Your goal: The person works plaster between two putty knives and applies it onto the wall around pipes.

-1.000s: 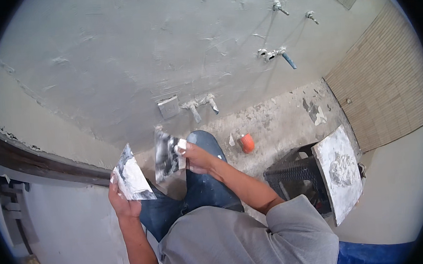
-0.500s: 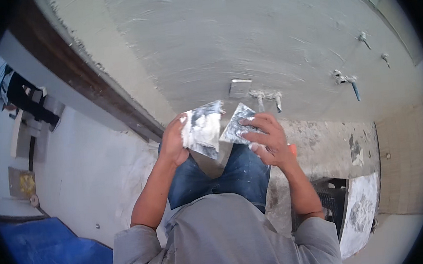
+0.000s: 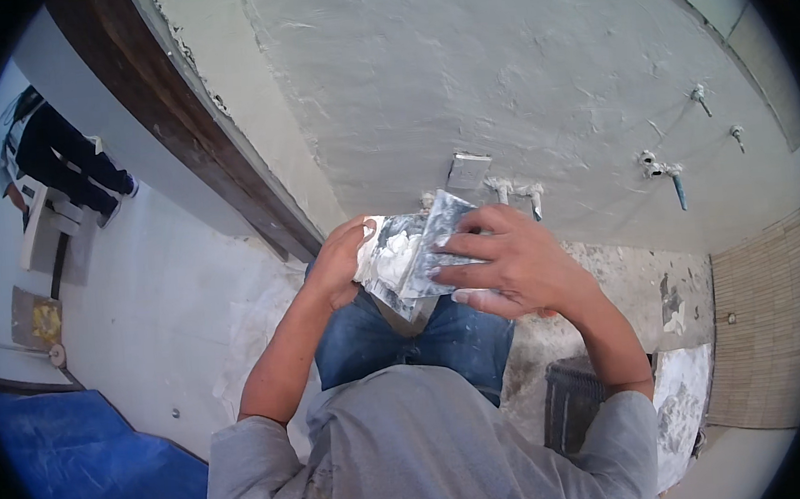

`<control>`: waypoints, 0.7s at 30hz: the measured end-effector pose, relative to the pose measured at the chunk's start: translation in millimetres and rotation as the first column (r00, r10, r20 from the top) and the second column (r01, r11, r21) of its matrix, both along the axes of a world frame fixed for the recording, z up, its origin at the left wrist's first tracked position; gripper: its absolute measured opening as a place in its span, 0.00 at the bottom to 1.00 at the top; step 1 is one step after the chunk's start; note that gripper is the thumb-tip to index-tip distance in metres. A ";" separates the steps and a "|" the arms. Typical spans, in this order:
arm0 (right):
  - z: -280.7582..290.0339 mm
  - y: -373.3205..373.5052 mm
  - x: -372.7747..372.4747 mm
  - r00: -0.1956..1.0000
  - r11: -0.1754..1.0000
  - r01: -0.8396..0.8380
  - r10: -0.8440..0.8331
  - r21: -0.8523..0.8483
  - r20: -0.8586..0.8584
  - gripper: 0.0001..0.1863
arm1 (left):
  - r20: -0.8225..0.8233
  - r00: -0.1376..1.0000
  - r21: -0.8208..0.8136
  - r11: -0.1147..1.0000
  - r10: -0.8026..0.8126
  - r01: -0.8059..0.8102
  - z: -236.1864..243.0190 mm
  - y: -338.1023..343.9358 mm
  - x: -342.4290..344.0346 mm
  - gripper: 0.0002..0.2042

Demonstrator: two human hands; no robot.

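My left hand (image 3: 338, 265) is closed around the left edge of a flat metal putty blade (image 3: 392, 296), held out in front of my thighs. A lump of white putty (image 3: 395, 255) lies across it. My right hand (image 3: 523, 258) grips a second metal blade, a putty scraper (image 3: 444, 217), with fingers spread over its smeared face. The scraper is tilted, and its lower edge meets the putty on the left blade. Any handles are hidden by the hands. White residue marks the right fingertips.
Ahead stands a grey plastered wall (image 3: 425, 81) with a box plate (image 3: 468, 168) and pipe stubs (image 3: 663, 168). A dark wooden door frame (image 3: 158, 109) runs at the left. Beyond it a person (image 3: 54, 148) bends over. A dark crate (image 3: 573, 400) stands right; blue sheeting (image 3: 81, 466) lies left.
The right hand has moved left, bringing its scraper from beside the left blade onto the putty. The left blade has shifted slightly right. The person beyond the door frame has changed posture.
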State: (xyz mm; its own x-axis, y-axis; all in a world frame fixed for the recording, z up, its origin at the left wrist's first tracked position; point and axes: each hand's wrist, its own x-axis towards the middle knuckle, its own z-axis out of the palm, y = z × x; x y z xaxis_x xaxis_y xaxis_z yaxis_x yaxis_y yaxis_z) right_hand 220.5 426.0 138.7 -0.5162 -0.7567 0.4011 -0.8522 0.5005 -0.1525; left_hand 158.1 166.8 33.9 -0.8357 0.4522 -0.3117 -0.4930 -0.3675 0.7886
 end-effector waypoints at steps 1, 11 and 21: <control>-1.2 -4.1 -1.5 0.999 0.999 -0.034 0.033 0.022 0.006 0.17 | -0.030 0.999 -0.002 0.999 -0.036 0.036 0.8 -0.1 0.1 0.13; -17.4 3.8 7.0 0.989 0.995 0.022 -0.036 0.101 0.141 0.16 | -0.024 0.999 0.027 0.998 0.049 -0.048 -12.1 5.6 -1.3 0.16; -166.8 43.6 2.0 0.547 0.063 0.615 0.684 -0.786 0.483 0.24 | 0.069 0.982 0.083 0.980 0.177 -0.183 -13.4 7.4 -11.3 0.16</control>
State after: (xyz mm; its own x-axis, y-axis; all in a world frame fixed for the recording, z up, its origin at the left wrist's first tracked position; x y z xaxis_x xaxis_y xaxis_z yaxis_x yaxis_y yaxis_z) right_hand 222.5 469.6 -28.2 -0.9755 -0.1098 0.1908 -0.0714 -0.6622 -0.7459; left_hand 146.8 174.3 20.5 -0.8867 0.3240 -0.3299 -0.4583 -0.5216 0.7197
